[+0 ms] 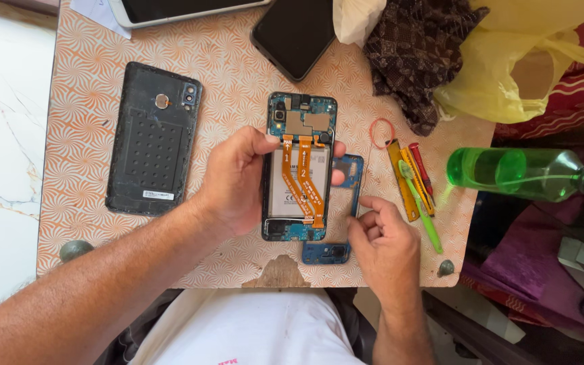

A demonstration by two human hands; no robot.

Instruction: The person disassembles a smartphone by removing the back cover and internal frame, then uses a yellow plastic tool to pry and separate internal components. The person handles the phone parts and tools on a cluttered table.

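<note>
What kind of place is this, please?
Probably a small phone repair bench: the left hand holds an opened phone, a removed back cover lies beside it, and small hand tools lie nearby.

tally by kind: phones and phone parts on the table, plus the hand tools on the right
Opened phones, held in left hand: 1
Detached back covers: 1
Blue inner frames, under the opened phone by right hand: 1
Intact phones at the top edge: 2
Hand tools: about 4, overlapping, count unsure
Total: about 9
</note>
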